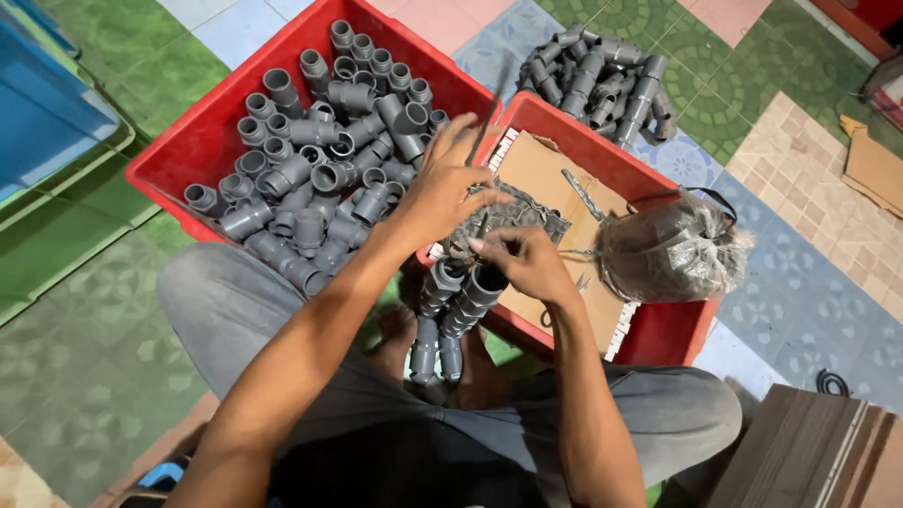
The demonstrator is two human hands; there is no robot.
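Observation:
My left hand (440,193) is raised over the gap between two red crates, its fingers pinching a thin dark strap (489,122) that runs upward. My right hand (522,261) sits just below it, fingers closed on the lower end of the same strap, at the top of a bundle of grey pipe fittings (451,310). The bundle hangs as two strung rows down over my crossed legs. The left red crate (202,141) holds several loose grey pipe fittings (329,160).
The right red crate (663,329) holds a cardboard sheet (536,169) and a clear plastic bag of small parts (673,249). A tied heap of grey fittings (602,80) lies on the tiled floor behind. Blue and green bins (47,122) stand left; a wooden board (809,452) lies bottom right.

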